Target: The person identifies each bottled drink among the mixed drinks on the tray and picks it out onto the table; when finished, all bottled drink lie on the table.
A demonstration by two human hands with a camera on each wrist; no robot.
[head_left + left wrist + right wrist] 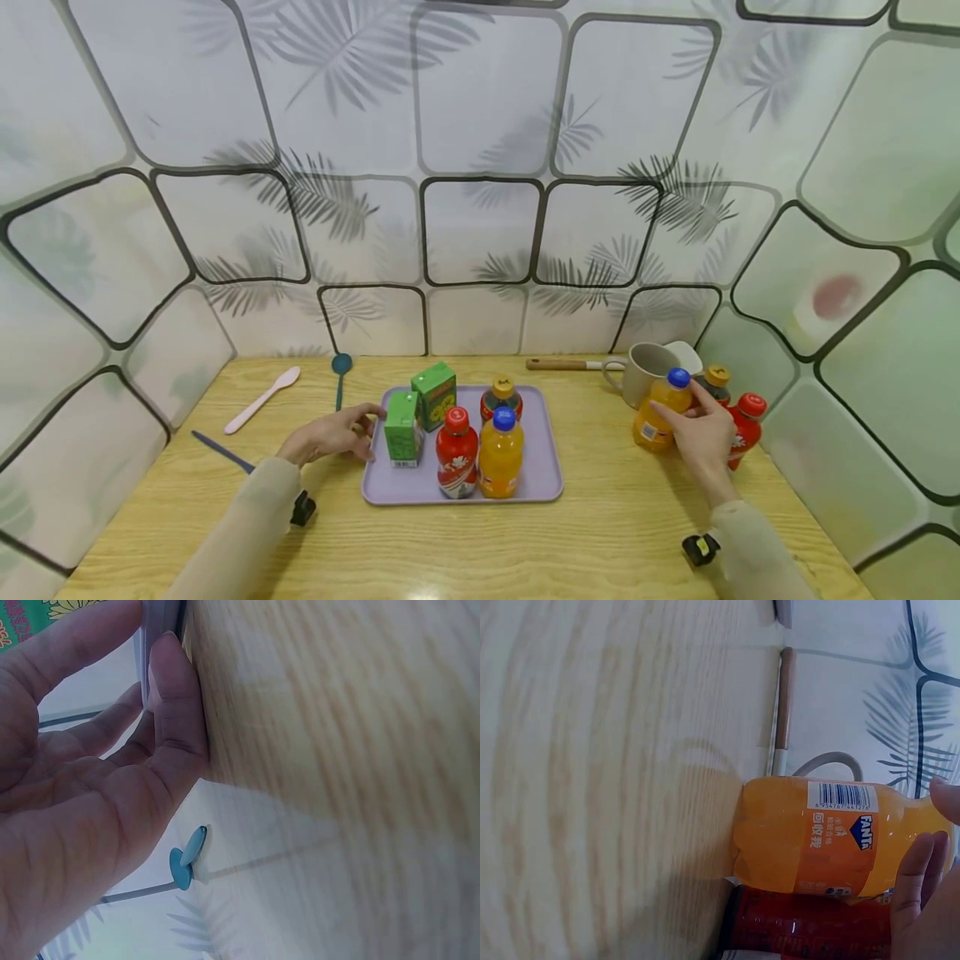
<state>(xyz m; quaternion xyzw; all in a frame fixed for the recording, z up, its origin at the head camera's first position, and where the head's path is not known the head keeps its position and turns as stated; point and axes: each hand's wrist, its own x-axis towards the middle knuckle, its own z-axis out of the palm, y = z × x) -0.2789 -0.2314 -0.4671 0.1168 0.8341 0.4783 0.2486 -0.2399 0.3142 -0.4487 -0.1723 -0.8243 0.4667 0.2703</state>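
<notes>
My left hand [341, 435] is at the left edge of a lilac tray [536, 467] and pinches its rim between thumb and fingers [178, 712]. On the tray stand two green drink cartons [403, 433], a red-capped bottle [457, 458], an orange soda bottle with a blue cap [501, 458] and a dark bottle with a yellow cap [502, 397]. At the right, my right hand [703, 429] grips another orange soda bottle [656, 417] near its neck. In the right wrist view this Fanta bottle [802, 836] appears upright with its base at the tabletop.
Beside the right hand stand a grey mug [643, 371], a dark yellow-capped bottle [714, 383] and a red bottle [744, 429]. A wooden-handled utensil [558, 364] lies behind. To the left lie a pink spoon [262, 400], a teal spoon [341, 371] and a blue utensil [222, 450]. Patterned walls enclose the table.
</notes>
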